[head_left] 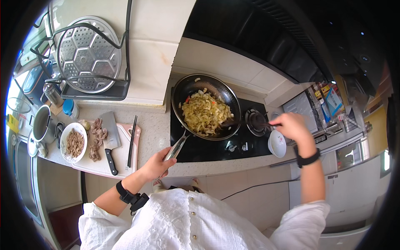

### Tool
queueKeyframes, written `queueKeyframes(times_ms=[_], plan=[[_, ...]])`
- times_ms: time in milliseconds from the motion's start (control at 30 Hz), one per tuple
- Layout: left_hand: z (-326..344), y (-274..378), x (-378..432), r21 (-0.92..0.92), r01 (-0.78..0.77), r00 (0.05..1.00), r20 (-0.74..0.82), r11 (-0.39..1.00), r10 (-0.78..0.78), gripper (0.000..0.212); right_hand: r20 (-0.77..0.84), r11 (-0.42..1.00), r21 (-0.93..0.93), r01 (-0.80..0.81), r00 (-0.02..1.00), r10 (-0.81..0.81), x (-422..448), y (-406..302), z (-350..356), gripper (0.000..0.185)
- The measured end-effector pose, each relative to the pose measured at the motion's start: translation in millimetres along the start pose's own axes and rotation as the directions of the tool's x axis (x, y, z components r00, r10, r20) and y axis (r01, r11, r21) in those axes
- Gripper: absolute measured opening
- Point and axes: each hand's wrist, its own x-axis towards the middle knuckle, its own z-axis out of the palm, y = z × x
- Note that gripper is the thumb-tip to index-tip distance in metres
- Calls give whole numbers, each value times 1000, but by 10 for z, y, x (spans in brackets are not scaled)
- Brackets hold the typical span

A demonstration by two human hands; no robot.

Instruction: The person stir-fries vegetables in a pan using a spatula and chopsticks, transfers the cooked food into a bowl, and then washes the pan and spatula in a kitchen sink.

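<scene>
A black frying pan [225,90] sits over the left part of the black gas hob [200,153], holding chopped yellow-green vegetables [204,112] with a few red bits. My left hand [158,164] is closed around the pan's metal handle [179,146]. My right hand [292,126] grips the end of a dark spatula [262,124], blurred by motion; its far end reaches the food at the pan's right side. Beneath my right hand, near the hob's right edge, stands a white bowl [277,144]. The uncovered burner [257,122] lies under the spatula's shaft.
On the left, a cutting board [123,159] bears a cleaver [111,131], black chopsticks [132,140], raw meat pieces [94,151] and a bowl of sliced meat [75,143]. Beyond are a metal pot [42,125] and a rack with a steamer plate [89,56]. A range hood [250,37] hangs above.
</scene>
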Motion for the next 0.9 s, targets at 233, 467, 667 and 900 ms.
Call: queueKeyframes(times_ms=[233,467,667,900], plan=[[7,20,1,-5,-6,1000,9,1000,6,40,-3,980,188,-64,998,66,487,-54,140,25],[6,48,-19,47,10,999,-34,999,-8,39,330,770,534,-349,925,190,664,693,-41,21],[-30,-30,32,45,-27,1000,14,999,26,39,302,432,832,-348,937,174,1046,461,922,26],[-32,-2,-11,53,-1,1000,7,999,1,34,45,768,640,17,997,-59,893,-115,670,34]])
